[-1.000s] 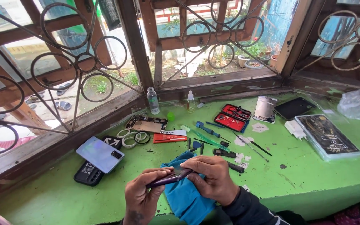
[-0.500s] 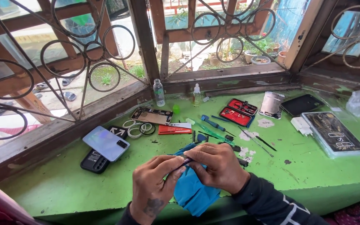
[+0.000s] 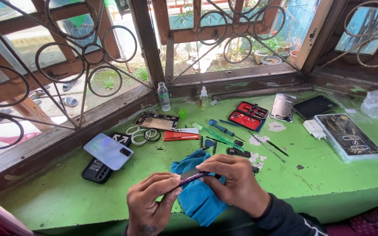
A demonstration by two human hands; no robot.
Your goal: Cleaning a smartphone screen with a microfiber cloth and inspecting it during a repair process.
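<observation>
Since a second ago both hands have drawn nearer to the person and closed in on the phone, which has gone from a loose tilt to a firm edge-on hold. In my judgement this marks work along the phone's edge or seam, though no tool tip can be made out.

The left hand pinches the near-left end of the phone between thumb and fingers. The right hand is clenched over its right end, covering most of it.

The phone sits at near centre, raised just above the blue cloth on the green table. It shows as a thin, dark purple bar, edge toward the camera; its face is not visible.

At far left lie a pale phone back on a black case. A red tool kit lies far right of centre.
</observation>
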